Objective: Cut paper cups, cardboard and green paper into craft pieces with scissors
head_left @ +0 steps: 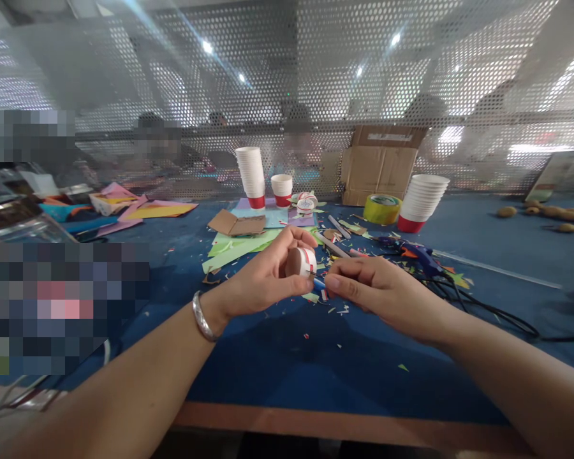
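My left hand (268, 274) is closed around a small round paper piece (300, 261), white with red stripes and a brownish face, held above the blue table (287, 363). A silver bracelet circles that wrist. My right hand (377, 290) sits just to the right, fingers pinched on a small thin blue-tipped item (318, 284) that touches the bottom of the round piece; I cannot make out what it is. Paper scraps (337, 310) lie on the table under both hands.
Behind my hands lie green paper sheets (239, 245), a cardboard piece (236, 223), stacked white-and-red cups (251, 175), another cup stack (421, 203), a single cup (282, 189), yellow tape (381, 208), a blue glue gun (418, 255) with black cable, and a cardboard box (380, 166). A perforated screen backs the table.
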Demonstrator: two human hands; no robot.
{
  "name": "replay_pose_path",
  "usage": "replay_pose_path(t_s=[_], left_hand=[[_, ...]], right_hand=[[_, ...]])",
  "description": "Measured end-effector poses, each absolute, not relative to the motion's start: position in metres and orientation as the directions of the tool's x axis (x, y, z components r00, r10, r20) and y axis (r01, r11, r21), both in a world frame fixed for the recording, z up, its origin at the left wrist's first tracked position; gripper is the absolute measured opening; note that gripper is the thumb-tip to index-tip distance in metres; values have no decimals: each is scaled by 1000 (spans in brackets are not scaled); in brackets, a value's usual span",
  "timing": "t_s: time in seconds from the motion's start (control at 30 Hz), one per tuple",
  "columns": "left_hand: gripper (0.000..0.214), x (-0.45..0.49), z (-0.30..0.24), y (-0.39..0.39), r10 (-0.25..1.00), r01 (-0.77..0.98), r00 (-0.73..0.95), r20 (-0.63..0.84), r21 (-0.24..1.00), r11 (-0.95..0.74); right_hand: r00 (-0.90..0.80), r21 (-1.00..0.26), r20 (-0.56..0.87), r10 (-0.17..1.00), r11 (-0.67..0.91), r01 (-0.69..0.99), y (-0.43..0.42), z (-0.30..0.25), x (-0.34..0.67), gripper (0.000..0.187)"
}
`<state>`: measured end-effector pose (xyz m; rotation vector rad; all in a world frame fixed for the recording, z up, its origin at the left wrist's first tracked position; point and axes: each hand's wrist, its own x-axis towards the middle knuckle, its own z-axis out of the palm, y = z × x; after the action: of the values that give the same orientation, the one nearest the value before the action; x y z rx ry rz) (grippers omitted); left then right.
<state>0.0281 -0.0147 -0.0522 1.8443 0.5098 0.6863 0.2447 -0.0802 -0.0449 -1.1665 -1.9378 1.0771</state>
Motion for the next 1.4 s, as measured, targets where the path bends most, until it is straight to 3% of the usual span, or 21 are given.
replay_pose_path(t_s=[0.2, 0.33, 0.43, 0.5, 0.7, 0.93, 1.2, 1.4], left_hand=[[31, 32, -53, -14, 750, -80, 644, 148, 989, -126], [26, 38, -57, -15, 682, -132, 731, 21, 985, 112], [29, 43, -63, -19, 618, -139, 786, -30, 965, 224], [37, 48, -65, -22, 642, -182, 766, -30, 948, 262], [59, 61, -70, -33, 695, -361, 714, 83, 894, 265], [46, 62, -72, -31, 710, -365, 699, 85, 896, 252], [34, 56, -65, -27, 754, -217, 657, -6, 956, 197], [33, 61, -59, -33, 785, -273, 620, 19, 943, 192]], right_hand=[[-334, -896, 131, 933, 256, 364, -76, -46, 251, 40], [-263, -857, 209, 942, 306, 415, -73, -52, 253, 34], [-270, -842, 254, 929, 350, 411, -74, -58, 249, 40], [-287, -857, 264, 921, 360, 369, -75, -61, 246, 46], [-314, -851, 285, 906, 390, 353, -77, -63, 239, 50], [-289, -815, 275, 917, 381, 436, -79, -59, 237, 42], [-227, -756, 228, 947, 319, 572, -80, -56, 236, 43], [-200, -747, 307, 930, 366, 554, -78, -58, 237, 40]])
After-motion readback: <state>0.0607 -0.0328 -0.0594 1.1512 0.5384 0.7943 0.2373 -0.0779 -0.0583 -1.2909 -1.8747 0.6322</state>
